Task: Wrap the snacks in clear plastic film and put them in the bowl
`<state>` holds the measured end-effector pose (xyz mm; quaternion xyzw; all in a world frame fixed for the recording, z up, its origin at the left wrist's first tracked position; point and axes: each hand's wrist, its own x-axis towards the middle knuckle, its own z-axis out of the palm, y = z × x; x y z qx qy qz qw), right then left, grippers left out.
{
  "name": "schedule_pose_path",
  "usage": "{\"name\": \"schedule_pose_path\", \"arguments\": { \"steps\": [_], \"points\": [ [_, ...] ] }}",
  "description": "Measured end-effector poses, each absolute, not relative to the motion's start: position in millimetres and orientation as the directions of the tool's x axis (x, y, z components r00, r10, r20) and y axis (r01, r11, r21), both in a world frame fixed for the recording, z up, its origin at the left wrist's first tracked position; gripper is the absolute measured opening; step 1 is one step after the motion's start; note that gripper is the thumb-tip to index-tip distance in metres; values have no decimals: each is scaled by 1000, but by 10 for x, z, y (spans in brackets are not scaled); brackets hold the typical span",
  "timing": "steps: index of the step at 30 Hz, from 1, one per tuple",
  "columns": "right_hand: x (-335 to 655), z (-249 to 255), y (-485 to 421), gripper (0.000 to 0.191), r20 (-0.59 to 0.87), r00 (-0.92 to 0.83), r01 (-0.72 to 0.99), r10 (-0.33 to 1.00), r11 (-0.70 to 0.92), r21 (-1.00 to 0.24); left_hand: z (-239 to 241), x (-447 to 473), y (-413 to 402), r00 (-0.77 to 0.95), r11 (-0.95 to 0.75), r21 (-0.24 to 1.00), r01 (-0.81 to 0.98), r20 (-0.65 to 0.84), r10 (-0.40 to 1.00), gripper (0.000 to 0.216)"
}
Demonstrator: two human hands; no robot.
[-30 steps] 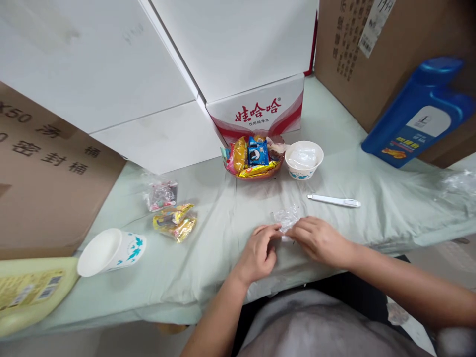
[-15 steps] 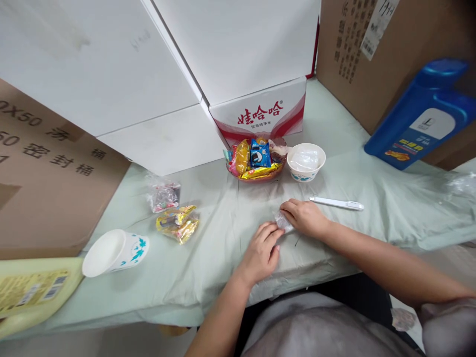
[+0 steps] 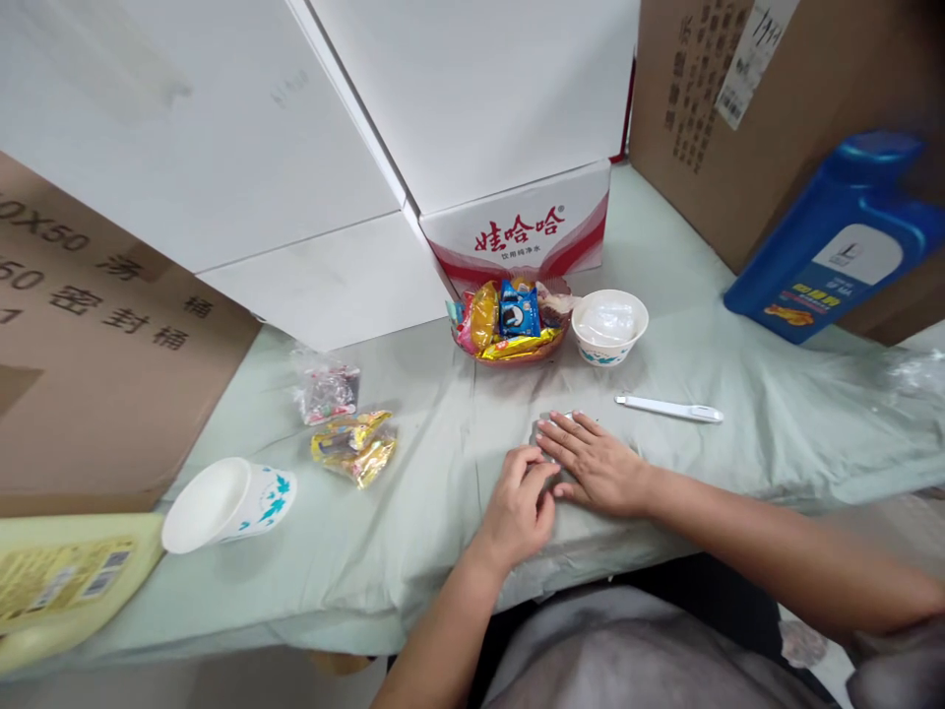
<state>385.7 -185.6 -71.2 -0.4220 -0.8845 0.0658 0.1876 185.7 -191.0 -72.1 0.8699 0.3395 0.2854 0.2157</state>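
Observation:
My right hand [image 3: 595, 465] lies flat, palm down, with its fingers stretched out over a clear plastic wrapper [image 3: 567, 415]. Most of that wrapper is hidden under the hand; only a thin edge shows past the fingertips. Against it, my left hand [image 3: 519, 500] has bent fingers closed at the wrapper's near left edge, its thumb tucked toward my right thumb. A white utility knife [image 3: 668, 409] rests just right of my right hand. Beyond stands a white paper cup [image 3: 608, 327] with clear crumpled plastic in it, beside a pink glass bowl [image 3: 509, 359] of wrapped snacks.
To the left lie a yellow snack wrapper [image 3: 355, 448], a clear packet [image 3: 327, 392] and a tipped paper cup [image 3: 228, 504]. White boxes [image 3: 509, 231] and brown cartons [image 3: 81, 364] line the back. A blue bottle [image 3: 834, 241] stands right, a pale yellow bottle [image 3: 74, 581] lies left.
My right hand has gone from gripping the crumpled plastic to lying flat over it. The left hand stays close by, its fingers more bent.

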Motion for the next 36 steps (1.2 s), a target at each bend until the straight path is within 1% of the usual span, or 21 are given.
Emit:
{"name": "schedule_pose_path", "arguments": {
  "steps": [1, 2, 5, 7, 9, 11, 12, 14, 15, 16, 17, 19, 21, 22, 25, 27, 28, 30, 32, 34, 36],
  "points": [
    [3822, -783, -1888, 60, 244, -581, 731, 776, 630, -262, -720, 1850, -1913, 577, -673, 568, 474, 377, 725, 26],
    [3795, -841, -1910, 60, 221, -571, 748, 790, 612, -257, -720, 1842, -1917, 549, -671, 563, 482, 402, 733, 22],
    [3776, -899, -1925, 46, 207, -548, 757, 811, 586, -291, -721, 1824, -1927, 509, -680, 542, 494, 453, 732, 18],
    [3833, -838, -1893, 40, 234, -567, 711, 790, 612, -345, -724, 1819, -1930, 509, -685, 536, 494, 460, 727, 18],
    [3950, -692, -1814, 37, 323, -550, 665, 770, 638, -389, -729, 1820, -1930, 516, -685, 534, 495, 453, 727, 17],
    [4115, -470, -1673, 38, 462, -434, 682, 773, 617, -392, -733, 1827, -1927, 524, -680, 539, 497, 438, 731, 17],
    [4204, -341, -1580, 39, 537, -339, 723, 772, 579, -376, -734, 1831, -1925, 530, -678, 543, 496, 429, 731, 17],
    [4372, -94, -1359, 39, 624, -155, 824, 766, 449, -346, -730, 1841, -1921, 546, -673, 552, 492, 407, 733, 17],
    [4443, 4, -1240, 40, 627, -97, 869, 773, 373, -326, -725, 1846, -1920, 551, -671, 555, 492, 398, 733, 16],
    [4503, 74, -1121, 40, 571, -75, 905, 817, 296, -305, -719, 1850, -1918, 556, -668, 558, 492, 389, 735, 16],
    [4550, 113, -1006, 41, 463, -73, 933, 884, 224, -281, -714, 1854, -1917, 560, -666, 561, 492, 381, 735, 15],
    [4614, 102, -806, 47, 183, -79, 963, 980, 122, -239, -709, 1864, -1913, 567, -664, 564, 490, 373, 735, 15],
    [4651, 17, -656, 56, -3, -94, 973, 996, 91, -213, -717, 1880, -1907, 574, -672, 559, 486, 377, 727, 15],
    [4664, -30, -600, 60, -49, -108, 974, 993, 96, -206, -726, 1892, -1905, 576, -678, 551, 486, 381, 723, 15],
    [4686, -104, -518, 66, -100, -128, 975, 987, 107, -194, -748, 1936, -1913, 574, -693, 525, 494, 402, 714, 15],
    [4692, -74, -563, 64, -37, -135, 971, 990, 124, -205, -732, 1931, -1932, 563, -699, 528, 483, 424, 710, 16],
    [4697, -43, -624, 62, 45, -138, 967, 989, 144, -208, -709, 1897, -1938, 552, -699, 534, 475, 438, 709, 17],
    [4724, 14, -832, 57, 287, -139, 957, 948, 203, -207, -634, 1735, -1919, 506, -690, 533, 489, 471, 723, 17],
    [4787, 14, -1130, 54, 499, -115, 947, 859, 246, -205, -535, 1433, -1824, 419, -652, 492, 577, 507, 753, 19],
    [4880, -85, -1458, 50, 547, -151, 928, 824, 309, -209, -442, 1034, -1637, 285, -544, 406, 734, 542, 790, 22],
    [4979, -287, -1749, 45, 512, -190, 916, 838, 339, -216, -378, 626, -1385, 129, -362, 333, 871, 556, 821, 33]
  ]
}}
